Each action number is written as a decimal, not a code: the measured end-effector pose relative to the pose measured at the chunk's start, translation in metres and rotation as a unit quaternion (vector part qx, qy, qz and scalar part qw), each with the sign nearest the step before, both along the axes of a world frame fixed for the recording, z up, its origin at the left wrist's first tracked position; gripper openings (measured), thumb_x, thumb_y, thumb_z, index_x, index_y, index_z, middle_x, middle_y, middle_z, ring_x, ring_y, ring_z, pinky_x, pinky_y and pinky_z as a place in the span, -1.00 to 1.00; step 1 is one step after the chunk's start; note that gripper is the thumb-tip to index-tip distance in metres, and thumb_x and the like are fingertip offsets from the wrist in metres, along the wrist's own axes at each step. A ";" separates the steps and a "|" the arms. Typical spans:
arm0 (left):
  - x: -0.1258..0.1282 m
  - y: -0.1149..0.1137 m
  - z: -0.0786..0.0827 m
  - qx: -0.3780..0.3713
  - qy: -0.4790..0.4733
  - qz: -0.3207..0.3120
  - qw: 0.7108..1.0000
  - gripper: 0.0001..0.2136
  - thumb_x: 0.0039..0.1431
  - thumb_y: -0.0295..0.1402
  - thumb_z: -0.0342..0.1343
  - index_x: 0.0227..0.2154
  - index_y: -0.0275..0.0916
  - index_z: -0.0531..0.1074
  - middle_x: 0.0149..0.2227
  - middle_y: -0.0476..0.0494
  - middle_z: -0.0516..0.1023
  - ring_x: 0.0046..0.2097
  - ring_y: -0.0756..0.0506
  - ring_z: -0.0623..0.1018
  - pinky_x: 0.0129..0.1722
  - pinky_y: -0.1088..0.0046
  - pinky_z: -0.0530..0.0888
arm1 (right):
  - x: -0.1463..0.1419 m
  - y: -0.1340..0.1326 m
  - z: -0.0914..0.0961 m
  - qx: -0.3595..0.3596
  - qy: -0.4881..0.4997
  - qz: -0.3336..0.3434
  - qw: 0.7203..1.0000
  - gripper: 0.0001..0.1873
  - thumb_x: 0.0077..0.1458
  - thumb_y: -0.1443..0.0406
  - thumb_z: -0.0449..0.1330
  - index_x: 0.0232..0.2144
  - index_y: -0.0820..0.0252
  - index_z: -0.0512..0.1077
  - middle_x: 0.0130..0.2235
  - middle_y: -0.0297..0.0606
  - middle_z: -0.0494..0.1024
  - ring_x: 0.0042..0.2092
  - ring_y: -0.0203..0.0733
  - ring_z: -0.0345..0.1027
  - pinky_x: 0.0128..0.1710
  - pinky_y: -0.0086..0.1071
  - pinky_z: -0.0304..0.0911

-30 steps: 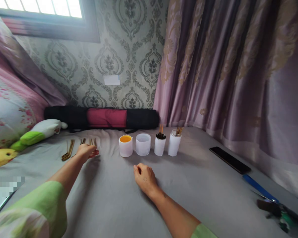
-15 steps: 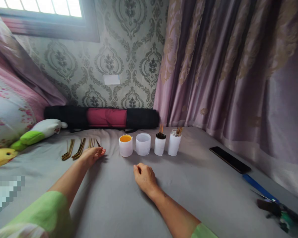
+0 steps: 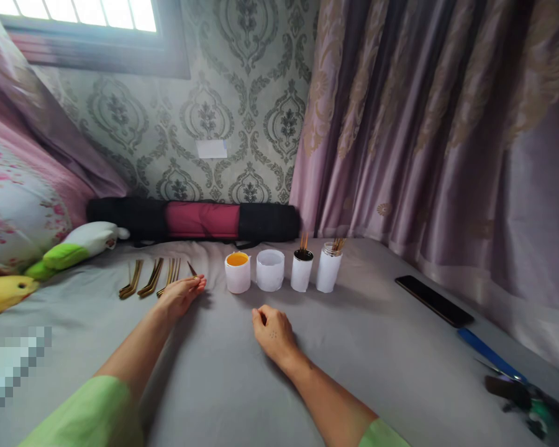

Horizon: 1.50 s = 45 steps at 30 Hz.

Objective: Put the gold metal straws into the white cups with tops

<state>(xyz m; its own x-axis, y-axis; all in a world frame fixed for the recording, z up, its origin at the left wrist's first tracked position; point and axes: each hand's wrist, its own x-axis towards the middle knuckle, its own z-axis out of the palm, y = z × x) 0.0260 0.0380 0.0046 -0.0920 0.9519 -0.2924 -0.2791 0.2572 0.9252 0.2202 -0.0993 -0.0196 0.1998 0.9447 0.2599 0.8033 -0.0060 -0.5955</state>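
Note:
My left hand (image 3: 181,295) lies low over the grey sheet (image 3: 223,372) with its fingers pressed together on a thin gold straw (image 3: 192,269) whose tip sticks up behind them. Several more gold bent straws (image 3: 149,279) lie in groups just left of it. A row of white cups stands to the right: one with an orange inside (image 3: 237,273), an empty one (image 3: 269,270), a dark-rimmed one (image 3: 301,271) and a jar (image 3: 328,268), the last two holding thin sticks. My right hand (image 3: 272,332) rests on the sheet in front of the cups, fingers curled, empty.
A black and red rolled bag (image 3: 195,220) lies along the wall behind the cups. A green and white plush toy (image 3: 81,245) and a floral pillow (image 3: 13,211) are at the left. A black phone (image 3: 433,301), a blue tool (image 3: 489,355) and dark items (image 3: 517,391) lie at the right by the curtain.
My left hand has slid right, from over the straw groups towards the orange cup, carrying one straw along. My right hand has stayed where it was.

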 end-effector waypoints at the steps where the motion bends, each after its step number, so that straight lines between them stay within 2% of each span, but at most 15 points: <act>1: 0.002 -0.003 0.000 0.003 -0.006 -0.001 1.000 -0.87 -0.03 -0.69 -0.04 -0.51 -0.40 0.35 -0.50 -0.11 0.42 -0.49 0.08 0.45 -0.49 0.63 0.46 | 0.000 0.000 0.000 0.002 -0.002 -0.002 1.000 -0.67 0.11 0.19 -0.08 -0.50 0.16 0.42 -0.48 -0.29 0.51 -0.46 -0.34 0.29 -0.50 -0.46 -0.10; 7: 0.011 -0.020 0.000 0.023 -0.033 -0.006 0.999 -0.88 -0.02 -0.66 -0.03 -0.49 -0.38 0.36 -0.52 -0.09 0.42 -0.51 0.09 0.45 -0.48 0.63 0.44 | 0.001 0.000 -0.001 0.004 0.002 0.002 1.000 -0.67 0.10 0.18 -0.08 -0.51 0.15 0.41 -0.52 -0.31 0.49 -0.50 -0.35 0.25 -0.52 -0.46 -0.11; 19: 0.024 -0.047 -0.013 0.090 -0.091 -0.016 0.992 -0.90 -0.02 -0.55 0.06 -0.39 -0.44 0.39 -0.50 -0.14 0.45 -0.54 0.10 0.43 -0.56 0.63 0.39 | 0.003 0.005 -0.001 0.008 0.029 0.027 0.999 -0.65 0.08 0.17 -0.09 -0.54 0.18 0.39 -0.55 -0.30 0.45 -0.52 -0.33 0.23 -0.51 -0.50 -0.04; 26: 0.035 -0.070 -0.010 0.113 -0.106 -0.035 0.987 -0.83 -0.07 -0.48 0.12 -0.35 -0.43 0.39 -0.49 -0.16 0.46 -0.55 0.09 0.42 -0.60 0.62 0.34 | 0.004 0.006 -0.002 0.008 0.034 0.033 0.999 -0.65 0.07 0.15 -0.09 -0.55 0.16 0.38 -0.56 -0.31 0.44 -0.54 -0.33 0.22 -0.53 -0.50 -0.04; 36: 0.041 -0.101 -0.012 0.159 -0.091 -0.051 0.982 -0.64 -0.11 -0.24 0.15 -0.25 -0.37 0.39 -0.47 -0.12 0.44 -0.54 0.08 0.39 -0.59 0.59 0.31 | 0.006 0.008 -0.004 0.008 0.052 0.055 0.997 -0.64 0.07 0.13 -0.10 -0.54 0.17 0.38 -0.56 -0.28 0.45 -0.54 -0.33 0.23 -0.54 -0.50 -0.01; 45: 0.051 -0.129 -0.002 0.164 -0.027 -0.050 0.985 -0.58 -0.12 -0.18 0.13 -0.21 -0.37 0.39 -0.48 -0.10 0.43 -0.56 0.07 0.38 -0.59 0.56 0.29 | 0.009 0.006 -0.004 0.007 0.089 0.081 0.993 -0.68 0.06 0.17 -0.10 -0.48 0.17 0.39 -0.53 -0.28 0.47 -0.51 -0.30 0.29 -0.51 -0.50 0.06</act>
<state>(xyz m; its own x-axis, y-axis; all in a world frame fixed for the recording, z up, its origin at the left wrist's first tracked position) 0.0766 -0.0906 0.0024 0.0148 0.9994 0.0313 -0.3183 -0.0249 0.9477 0.2288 -0.0929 -0.0232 0.0893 0.9650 0.2468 0.6753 0.1234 -0.7271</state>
